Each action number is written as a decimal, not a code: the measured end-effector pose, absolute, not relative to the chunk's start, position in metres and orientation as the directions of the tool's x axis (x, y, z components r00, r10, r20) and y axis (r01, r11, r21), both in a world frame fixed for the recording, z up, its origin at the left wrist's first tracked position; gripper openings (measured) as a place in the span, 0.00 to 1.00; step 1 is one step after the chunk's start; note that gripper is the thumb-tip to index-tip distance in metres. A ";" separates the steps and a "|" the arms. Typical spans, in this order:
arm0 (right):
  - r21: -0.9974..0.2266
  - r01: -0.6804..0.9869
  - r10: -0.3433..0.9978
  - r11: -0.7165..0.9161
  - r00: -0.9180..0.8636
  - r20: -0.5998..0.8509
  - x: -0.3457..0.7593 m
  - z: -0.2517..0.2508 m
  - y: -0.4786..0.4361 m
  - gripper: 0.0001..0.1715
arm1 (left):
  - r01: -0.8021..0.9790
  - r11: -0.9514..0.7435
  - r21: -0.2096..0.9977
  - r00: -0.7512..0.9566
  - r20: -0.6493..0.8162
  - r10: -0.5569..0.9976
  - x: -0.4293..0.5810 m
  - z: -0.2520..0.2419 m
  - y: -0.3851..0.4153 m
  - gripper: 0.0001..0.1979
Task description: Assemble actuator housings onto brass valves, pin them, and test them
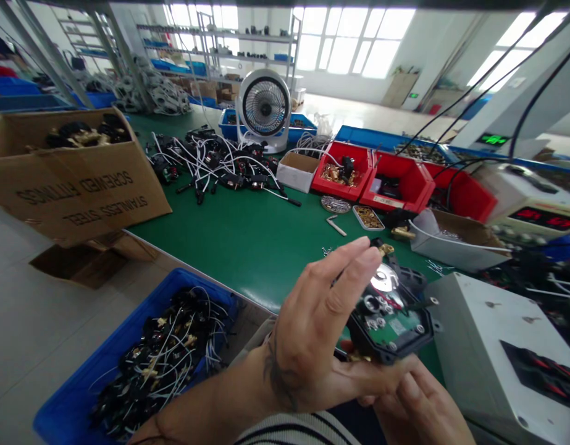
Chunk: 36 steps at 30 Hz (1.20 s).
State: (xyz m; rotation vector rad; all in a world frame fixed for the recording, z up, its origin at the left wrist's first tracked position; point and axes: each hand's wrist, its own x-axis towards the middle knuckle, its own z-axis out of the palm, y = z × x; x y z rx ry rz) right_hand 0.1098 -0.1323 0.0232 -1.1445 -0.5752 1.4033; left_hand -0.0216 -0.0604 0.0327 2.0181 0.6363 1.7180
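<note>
A black plastic housing with a green circuit board [396, 329], a silver disc and brass fittings is held up over the right part of the bench. My left hand [312, 315] grips it from the left. Its fingers point up along the near side, and the thumb stretches under the lower edge. Below the housing, my right hand [419, 395] has its fingers curled against the lower edge, touching the left thumb. The right hand's fingertips are partly hidden. A grey metal box [479, 352] with black connectors stands close by on the right.
Red bins [396, 179] of parts line the back right, near a small tray of brass pieces [368, 217] and a white hex key [336, 226]. A fan [265, 105] stands behind cabled parts [220, 164]. A cardboard box [76, 179] and a blue crate [81, 377] are left.
</note>
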 end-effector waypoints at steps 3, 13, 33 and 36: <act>-0.894 -0.409 0.953 -0.182 0.151 -0.262 0.113 0.022 -0.132 0.25 | -0.191 -0.473 0.860 0.102 0.497 0.862 -0.023 0.034 -0.058 0.32; -0.905 -0.400 0.948 -0.145 0.205 -0.242 0.107 0.026 -0.133 0.27 | -0.577 0.283 0.766 0.492 0.049 0.869 -0.027 0.033 -0.043 0.24; -0.897 -0.424 0.967 -0.127 0.149 -0.207 0.113 0.026 -0.136 0.25 | -0.607 0.129 0.784 0.267 0.049 0.963 -0.025 0.028 -0.047 0.22; -0.883 -0.454 0.953 -0.120 0.195 -0.230 0.108 0.030 -0.137 0.25 | -0.626 0.125 0.770 0.256 0.052 0.965 -0.024 0.028 -0.048 0.21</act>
